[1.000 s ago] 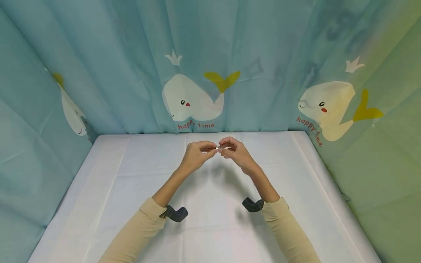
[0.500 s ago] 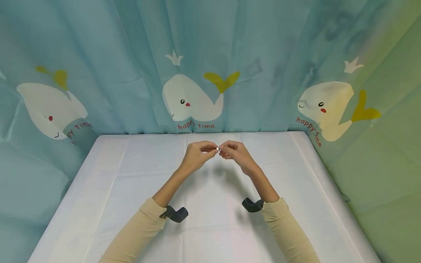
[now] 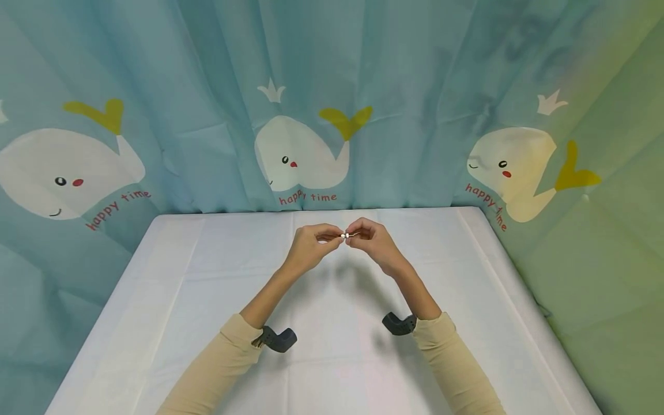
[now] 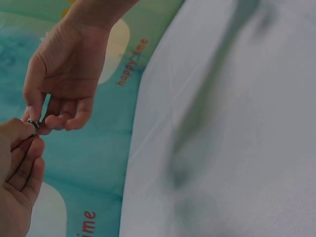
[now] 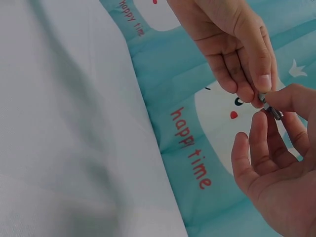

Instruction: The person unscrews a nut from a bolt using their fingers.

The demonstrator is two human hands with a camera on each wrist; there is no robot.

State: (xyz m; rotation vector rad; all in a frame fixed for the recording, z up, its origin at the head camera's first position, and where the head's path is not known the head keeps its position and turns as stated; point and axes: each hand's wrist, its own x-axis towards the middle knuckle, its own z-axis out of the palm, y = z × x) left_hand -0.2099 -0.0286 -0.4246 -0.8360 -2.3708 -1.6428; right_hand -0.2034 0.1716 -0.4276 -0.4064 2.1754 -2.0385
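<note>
Both hands met above the white surface (image 3: 207, 323): left hand (image 3: 310, 246) and right hand (image 3: 374, 242) pinched a tiny metal piece (image 3: 346, 235) at its ends; it looked light, rigid and easily dropped.

White table (image 3: 171, 300), whale-print blue curtain (image 3: 415, 86) behind

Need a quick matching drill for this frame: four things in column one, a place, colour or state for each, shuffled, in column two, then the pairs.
Column one:
1. left hand
2. small metal piece
3. sleeves
4. table

Column two:
A. beige
B. covered in white cloth
C. pinched between the fingertips of both hands
D. raised above the table, left of the right hand, pinching

Pairs: 1-D, 2-C, 3-A, 4-B
</note>
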